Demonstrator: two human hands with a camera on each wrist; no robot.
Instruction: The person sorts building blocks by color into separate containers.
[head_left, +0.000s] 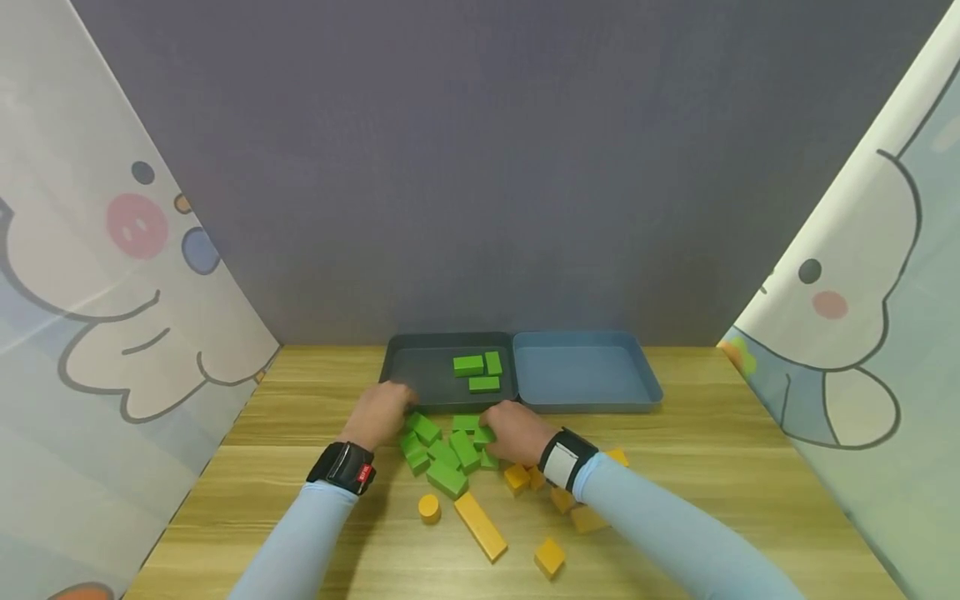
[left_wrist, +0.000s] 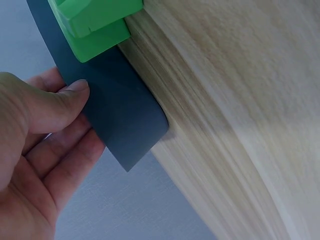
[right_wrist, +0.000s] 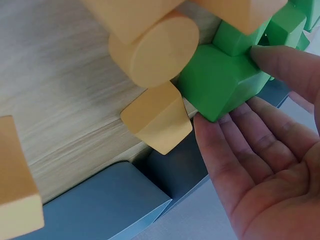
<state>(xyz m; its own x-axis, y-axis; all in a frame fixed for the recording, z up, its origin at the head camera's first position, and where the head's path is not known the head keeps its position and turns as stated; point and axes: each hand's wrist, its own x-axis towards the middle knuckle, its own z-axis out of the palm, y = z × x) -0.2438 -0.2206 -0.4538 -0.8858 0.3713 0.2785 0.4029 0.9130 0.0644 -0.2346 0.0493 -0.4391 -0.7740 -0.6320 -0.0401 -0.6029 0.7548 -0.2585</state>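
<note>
My left hand (head_left: 378, 415) is at the near left corner of the dark grey tray (head_left: 420, 375). In the left wrist view, its thumb and fingers pinch the tray's wall (left_wrist: 120, 110). My right hand (head_left: 517, 431) is at the right side of a heap of green blocks (head_left: 445, 479) in front of the tray. Its thumb and fingers hold a green block (right_wrist: 215, 80), seen up close in the right wrist view. Inside the dark tray, toward its right side, lie three green blocks (head_left: 468, 366).
A blue tray (head_left: 585, 371) adjoins the dark one on the right. Nearer on the wooden table (head_left: 247, 508) lie a yellow cylinder (head_left: 429, 508), a long yellow block (head_left: 481, 527) and several orange-yellow blocks (head_left: 550, 557), some beneath my right forearm. A grey panel (head_left: 480, 167) stands behind.
</note>
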